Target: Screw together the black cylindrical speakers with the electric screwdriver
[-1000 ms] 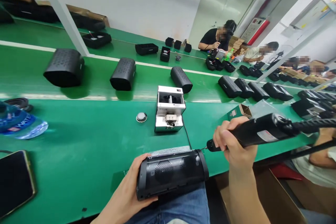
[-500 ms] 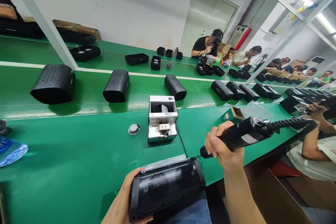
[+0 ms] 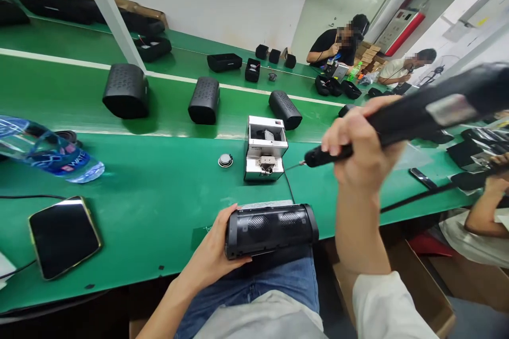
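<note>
The speaker housing (image 3: 274, 230) lay crosswise before you, above your jeans (image 3: 254, 275) at the near edge of the tabletop (image 3: 159, 212); whether the edge bore its weight, you could not tell from this view. Its long axis ran side to side, the right end slightly farther off. Your left hand (image 3: 218, 238) was the nearer of your hands, touching the housing and clasping its left end, with fingers at both the far and near edges. Your right hand (image 3: 363, 148) was raised to the right of and beyond the housing, well apart from it, fingers wrapped round a black electric screwdriver (image 3: 413, 122). From that hand, the housing lay to the left and nearer your body. Your right forearm rose steeply, and the screwdriver's bit pointed left and down past the housing's far side, not touching it.

Left of the housing, near the tabletop's edge, lay a phone (image 3: 66, 238). Beyond the housing stood a silver machine (image 3: 266, 148), with a round metal part (image 3: 225, 160) just beside it. Farther beyond the housing, three dark casings (image 3: 204, 99) stood spaced apart.
</note>
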Demonstrator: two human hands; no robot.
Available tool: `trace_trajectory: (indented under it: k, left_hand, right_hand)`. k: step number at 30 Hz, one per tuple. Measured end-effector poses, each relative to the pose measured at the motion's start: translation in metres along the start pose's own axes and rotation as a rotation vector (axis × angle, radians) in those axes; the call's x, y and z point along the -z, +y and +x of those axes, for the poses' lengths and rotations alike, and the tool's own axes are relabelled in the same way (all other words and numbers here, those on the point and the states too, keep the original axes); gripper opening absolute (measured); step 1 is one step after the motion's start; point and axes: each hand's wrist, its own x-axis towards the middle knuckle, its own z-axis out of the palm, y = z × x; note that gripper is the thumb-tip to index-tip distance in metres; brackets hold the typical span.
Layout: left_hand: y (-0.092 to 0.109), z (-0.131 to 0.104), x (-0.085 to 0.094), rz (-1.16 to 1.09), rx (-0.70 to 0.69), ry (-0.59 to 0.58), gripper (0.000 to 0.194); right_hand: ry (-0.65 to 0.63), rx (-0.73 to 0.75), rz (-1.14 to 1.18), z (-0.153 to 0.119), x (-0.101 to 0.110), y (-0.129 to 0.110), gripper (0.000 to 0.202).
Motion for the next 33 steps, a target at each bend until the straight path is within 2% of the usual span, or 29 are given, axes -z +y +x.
trace_trajectory:
  k: [3,7,11,18,25,27,29,33]
  left_hand:
    - [-0.001,0.000,-0.001,0.008,-0.011,-0.002,0.117]
    - [0.000,-0.001,-0.001,0.019,-0.028,0.003,0.117]
    - [0.001,-0.001,-0.001,0.018,-0.035,0.016,0.119]
    - [-0.001,0.000,-0.002,0.002,-0.046,0.014,0.120]
    - [0.003,0.001,0.000,0.012,-0.062,0.013,0.120]
    - [0.005,0.002,0.001,0.013,-0.067,0.006,0.122]
    - [0.005,0.003,0.000,0.012,-0.086,0.005,0.125]
    - [0.003,0.004,-0.001,0.007,-0.122,0.008,0.129]
  right_hand:
    - [-0.031,-0.015,0.025,0.001,-0.022,0.036,0.017]
    - [-0.022,-0.125,-0.044,0.000,-0.034,0.070,0.019]
    - [0.023,-0.184,-0.066,0.000,-0.038,0.075,0.022]
    - [0.024,-0.169,-0.118,-0.001,-0.042,0.068,0.023]
    - [-0.062,-0.240,-0.084,-0.010,-0.034,0.089,0.027]
    - [-0.068,-0.247,-0.071,-0.012,-0.032,0.084,0.025]
    - [-0.069,-0.234,-0.053,-0.012,-0.033,0.068,0.021]
    - [-0.075,-0.243,0.014,-0.017,-0.039,0.004,0.015]
